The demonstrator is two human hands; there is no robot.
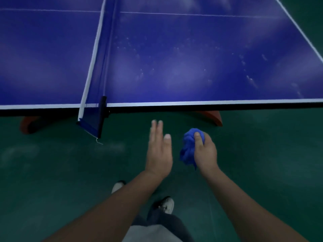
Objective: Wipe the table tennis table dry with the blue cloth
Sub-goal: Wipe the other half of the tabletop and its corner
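The blue table tennis table [174, 70] fills the upper half of the head view, its white-lined near edge running across in front of me. Water droplets speckle the right half of its top. My right hand [205, 152] grips a bunched-up blue cloth [189, 147] in the air above the green floor, short of the table's edge. My left hand [159, 151] hovers beside it with straight fingers, holding nothing.
The net [97, 55] crosses the table left of centre, and its black post [102, 112] sticks out past the near edge. Orange table legs [214, 117] show below the top. Green floor [61, 163] lies around my feet [167, 205].
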